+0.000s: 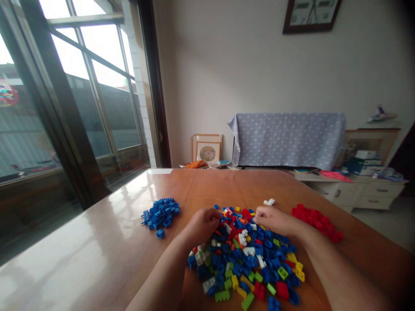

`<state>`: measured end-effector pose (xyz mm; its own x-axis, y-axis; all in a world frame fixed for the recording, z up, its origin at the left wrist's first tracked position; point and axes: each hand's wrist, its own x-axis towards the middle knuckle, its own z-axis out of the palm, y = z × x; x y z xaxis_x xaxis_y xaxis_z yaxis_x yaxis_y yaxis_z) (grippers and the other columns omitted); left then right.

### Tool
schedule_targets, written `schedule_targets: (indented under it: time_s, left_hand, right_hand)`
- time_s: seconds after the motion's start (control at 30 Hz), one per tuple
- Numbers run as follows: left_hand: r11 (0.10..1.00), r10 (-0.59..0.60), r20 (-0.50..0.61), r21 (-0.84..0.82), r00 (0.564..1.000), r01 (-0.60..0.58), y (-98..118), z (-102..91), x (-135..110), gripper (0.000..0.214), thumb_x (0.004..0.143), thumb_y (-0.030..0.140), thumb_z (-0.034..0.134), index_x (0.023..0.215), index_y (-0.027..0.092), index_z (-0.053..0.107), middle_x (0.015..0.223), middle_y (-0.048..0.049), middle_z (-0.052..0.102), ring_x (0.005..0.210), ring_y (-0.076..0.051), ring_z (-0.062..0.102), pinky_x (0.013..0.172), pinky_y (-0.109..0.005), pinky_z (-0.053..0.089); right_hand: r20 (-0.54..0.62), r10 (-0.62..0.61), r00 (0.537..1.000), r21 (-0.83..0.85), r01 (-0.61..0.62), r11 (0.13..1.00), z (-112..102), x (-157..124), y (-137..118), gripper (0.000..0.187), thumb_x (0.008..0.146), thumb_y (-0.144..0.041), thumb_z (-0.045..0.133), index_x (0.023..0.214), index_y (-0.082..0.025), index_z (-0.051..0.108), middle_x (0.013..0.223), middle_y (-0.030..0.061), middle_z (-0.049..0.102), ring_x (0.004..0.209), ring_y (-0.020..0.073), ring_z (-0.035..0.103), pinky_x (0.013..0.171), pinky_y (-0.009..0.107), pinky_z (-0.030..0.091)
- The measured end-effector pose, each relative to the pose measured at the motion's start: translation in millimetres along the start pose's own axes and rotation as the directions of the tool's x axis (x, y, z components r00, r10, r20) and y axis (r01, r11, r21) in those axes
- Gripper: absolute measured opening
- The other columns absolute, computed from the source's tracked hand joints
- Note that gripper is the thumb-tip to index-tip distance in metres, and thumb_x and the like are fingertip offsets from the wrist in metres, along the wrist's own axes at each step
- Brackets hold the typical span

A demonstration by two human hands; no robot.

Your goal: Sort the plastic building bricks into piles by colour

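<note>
A heap of mixed toy bricks in blue, red, green, yellow and white lies on the brown wooden table in front of me. My left hand rests on the heap's far left edge with its fingers curled down into the bricks. My right hand sits on the far right edge, fingers curled and pinched among the bricks. What either hand holds is hidden. A sorted pile of blue bricks lies to the left and a pile of red bricks to the right. A few white bricks lie beyond my right hand.
A large window runs along the left. Behind the table stand a cloth-covered piece of furniture, a framed picture leaning on the wall and a low white cabinet with boxes on it. A clock hangs high on the wall.
</note>
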<state>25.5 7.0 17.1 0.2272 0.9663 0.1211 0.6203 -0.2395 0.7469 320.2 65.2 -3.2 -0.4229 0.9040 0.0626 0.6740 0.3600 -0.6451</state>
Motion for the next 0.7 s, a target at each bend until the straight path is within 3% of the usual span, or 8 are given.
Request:
schedule_targets:
  time_s: [0.13, 0.37, 0.53, 0.7]
  left_hand:
    - [0.996, 0.083, -0.027, -0.011, 0.996, -0.083, 0, -1.8, -2, 0.026, 0.077, 0.019, 0.055, 0.098, 0.017, 0.07, 0.091, -0.0036, 0.07, 0.082, -0.017, 0.061, 0.071, -0.024, 0.046]
    - [0.967, 0.252, 0.033, 0.043, 0.967, -0.253, 3, -0.3, -4, 0.025, 0.075, 0.014, 0.053, 0.093, 0.018, 0.07, 0.095, -0.0035, 0.067, 0.088, -0.017, 0.058, 0.077, -0.024, 0.045]
    - [0.968, 0.24, -0.019, 0.083, 0.971, -0.237, 3, 1.3, -4, 0.026, 0.073, 0.011, 0.052, 0.09, 0.02, 0.07, 0.091, -0.003, 0.066, 0.085, -0.018, 0.058, 0.076, -0.025, 0.044]
    - [0.969, 0.231, -0.024, 0.094, 0.973, -0.227, 3, 3.6, -4, 0.026, 0.073, 0.01, 0.05, 0.088, 0.021, 0.069, 0.092, -0.004, 0.066, 0.086, -0.018, 0.059, 0.076, -0.026, 0.043]
  right_hand:
    - [0.004, -0.035, 0.999, 0.002, 0.035, 0.999, -4, -4, -15, 0.019, 0.083, -0.033, 0.057, 0.073, -0.017, 0.057, 0.066, -0.0028, 0.053, 0.065, 0.012, 0.048, 0.056, 0.021, 0.034]
    - [0.199, 0.027, 0.98, 0.08, -0.043, 0.996, -12, -14, -19, 0.012, 0.077, -0.025, 0.06, 0.084, -0.016, 0.061, 0.066, -0.0037, 0.055, 0.061, 0.0104, 0.049, 0.052, 0.019, 0.034]
    - [0.314, 0.122, 0.942, 0.092, -0.158, 0.983, -23, -22, -18, 0.016, 0.076, -0.026, 0.061, 0.088, -0.017, 0.059, 0.066, -0.0041, 0.055, 0.054, 0.0102, 0.049, 0.047, 0.019, 0.036]
    - [0.358, 0.079, 0.93, 0.086, -0.117, 0.989, -22, -25, -23, 0.026, 0.07, -0.025, 0.07, 0.092, -0.018, 0.059, 0.065, -0.0059, 0.051, 0.056, 0.0089, 0.045, 0.048, 0.018, 0.031]
